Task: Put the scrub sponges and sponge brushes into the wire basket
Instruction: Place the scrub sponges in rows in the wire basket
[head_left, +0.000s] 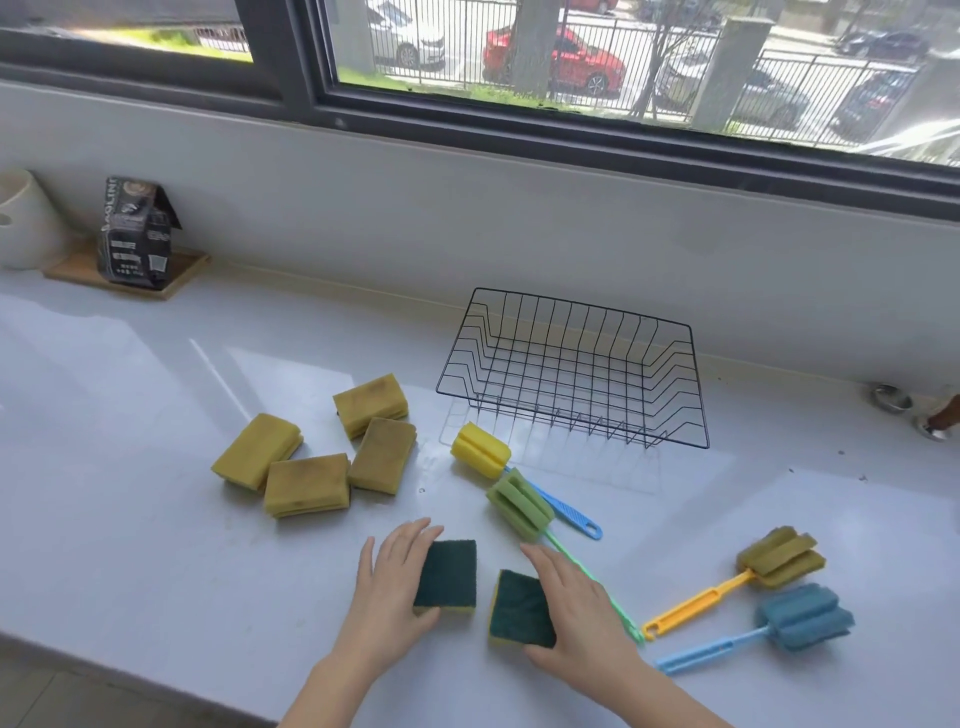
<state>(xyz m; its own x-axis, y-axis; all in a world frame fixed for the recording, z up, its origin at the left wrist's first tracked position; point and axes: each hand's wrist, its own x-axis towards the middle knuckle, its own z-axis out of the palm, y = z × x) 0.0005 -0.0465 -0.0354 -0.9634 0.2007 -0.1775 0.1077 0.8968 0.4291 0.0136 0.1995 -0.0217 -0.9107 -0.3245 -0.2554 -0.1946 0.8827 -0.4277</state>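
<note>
My hands, left (396, 582) and right (576, 613), lie open on two soft, light scrub sponges (448, 574) near the empty wire basket (571, 364); I'd pinch their edges.

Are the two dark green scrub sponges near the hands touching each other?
Apart. The head view shows bare white countertop between left sponge and right sponge.

The black wire basket (574, 371) sits empty near the wall. Four yellow scrub sponges (317, 447) cluster to its left, and two green-topped ones (483, 590) lie nearest the camera. Four sponge brushes (649, 545) (yellow, green, olive, blue heads) lie flat on the surface (130, 415).
</note>
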